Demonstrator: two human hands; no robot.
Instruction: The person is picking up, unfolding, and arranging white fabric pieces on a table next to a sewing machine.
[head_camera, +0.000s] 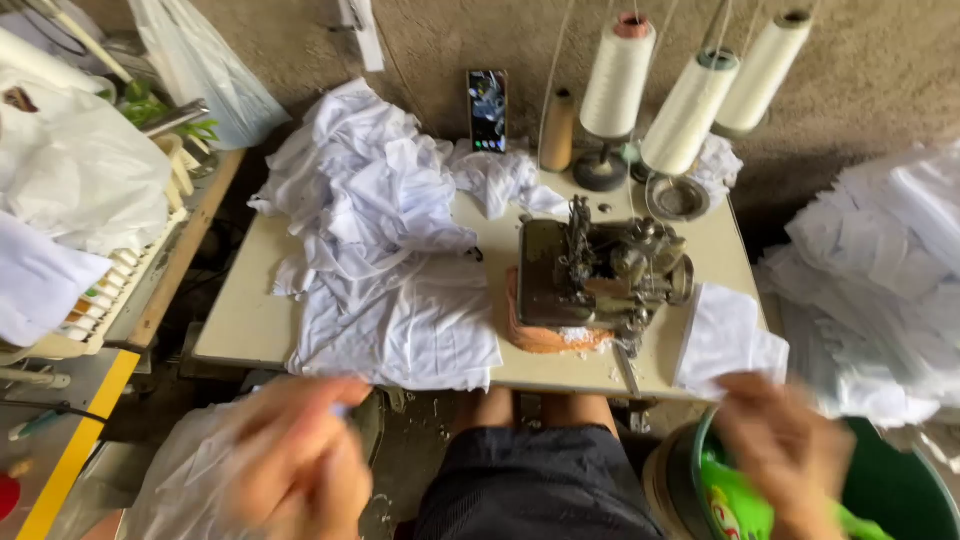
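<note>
Rough plastered wall behind; pale sewing table (250, 320) set against it, seen from a seat directly in front, knees under the front edge.

Overlock sewing machine (595, 275) at centre-right of table, on an orange pad. Three white thread cones (618, 75) plus one bare tan cone (557, 130) on stands behind it, threads running upward, so probably feeding the machine from above. Phone (487, 108) propped upright against wall, screen facing the seat.

Heap of white fabric pieces (370, 220) left of machine, spilling to front edge, within left-side reach. Single flat white piece (725, 340) just right of machine, hanging over the edge. Larger stack of white cloth (880, 270) off to the right, apart from table. Plastic bags and a rack at far left.

Left hand (300, 450) low, below table front, blurred by motion; fingers loosely curled, seemingly touching white cloth (180, 470) at lap level. Firm grip or not: cannot tell.

Right hand (785, 450) blurred, over rim of green bucket (900, 490) beside the seat; fingers bent downward near green wrapper-like item (740, 500) inside. Contact unclear; cannot tell whether anything is held.
</note>
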